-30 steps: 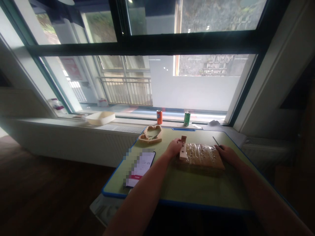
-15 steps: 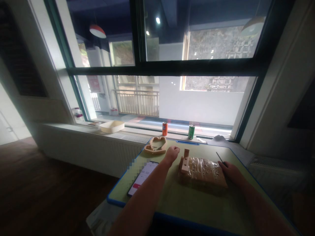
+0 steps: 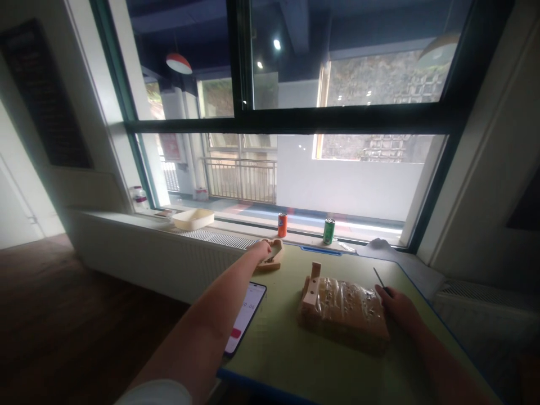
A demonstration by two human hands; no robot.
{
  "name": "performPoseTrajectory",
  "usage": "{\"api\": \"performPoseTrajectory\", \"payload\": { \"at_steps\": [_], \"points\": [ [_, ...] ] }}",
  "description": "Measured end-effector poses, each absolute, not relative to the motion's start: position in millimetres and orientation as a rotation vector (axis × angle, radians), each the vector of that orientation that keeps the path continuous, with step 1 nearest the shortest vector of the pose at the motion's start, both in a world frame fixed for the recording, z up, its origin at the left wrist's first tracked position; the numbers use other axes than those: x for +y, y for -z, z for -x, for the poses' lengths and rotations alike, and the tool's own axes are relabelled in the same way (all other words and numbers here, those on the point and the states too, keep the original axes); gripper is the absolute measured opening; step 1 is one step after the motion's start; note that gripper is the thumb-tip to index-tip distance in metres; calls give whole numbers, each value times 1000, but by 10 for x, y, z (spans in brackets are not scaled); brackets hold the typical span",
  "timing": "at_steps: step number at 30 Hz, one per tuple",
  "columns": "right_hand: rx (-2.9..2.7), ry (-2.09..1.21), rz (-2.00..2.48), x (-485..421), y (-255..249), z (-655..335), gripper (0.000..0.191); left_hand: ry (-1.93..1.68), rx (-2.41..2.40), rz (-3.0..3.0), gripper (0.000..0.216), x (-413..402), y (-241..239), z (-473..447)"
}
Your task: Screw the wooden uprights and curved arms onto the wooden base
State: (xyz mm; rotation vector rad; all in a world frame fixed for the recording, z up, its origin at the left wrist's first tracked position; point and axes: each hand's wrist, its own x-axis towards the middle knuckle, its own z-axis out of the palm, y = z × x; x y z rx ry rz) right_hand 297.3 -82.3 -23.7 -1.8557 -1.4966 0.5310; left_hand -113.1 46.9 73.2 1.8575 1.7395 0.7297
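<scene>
My left hand (image 3: 262, 249) reaches far forward to the tan wooden tray (image 3: 272, 257) at the back left of the green table (image 3: 291, 349) and lies over it; its fingers are hard to make out. My right hand (image 3: 396, 306) rests at the right end of a plastic-wrapped wooden block (image 3: 348, 308) and is closed on a thin dark tool (image 3: 378, 278) that sticks up from it. A small upright wooden piece (image 3: 312, 284) stands at the block's left end.
A phone (image 3: 247, 318) with a lit screen lies at the table's left edge. An orange can (image 3: 282, 225) and a green can (image 3: 328, 231) stand on the window sill, with a cream tray (image 3: 193, 218) further left. Dark wooden floor lies to the left.
My left hand has let go of the upright wooden piece and moved forward and left to the wooden tray. The camera has tilted upward. My right hand stays by the block.
</scene>
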Motion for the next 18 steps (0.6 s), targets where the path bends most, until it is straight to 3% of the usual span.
{"api": "performPoseTrajectory", "payload": {
  "at_steps": [8,18],
  "points": [
    [-1588,-425,1932,-744,268,-3018,46,-454,1787,-1907,9,799,-560,1206],
    [-1571,-471,1964,-746,261,-3033,47,-493,1785,-1876,14,898,-386,1157]
  ]
}}
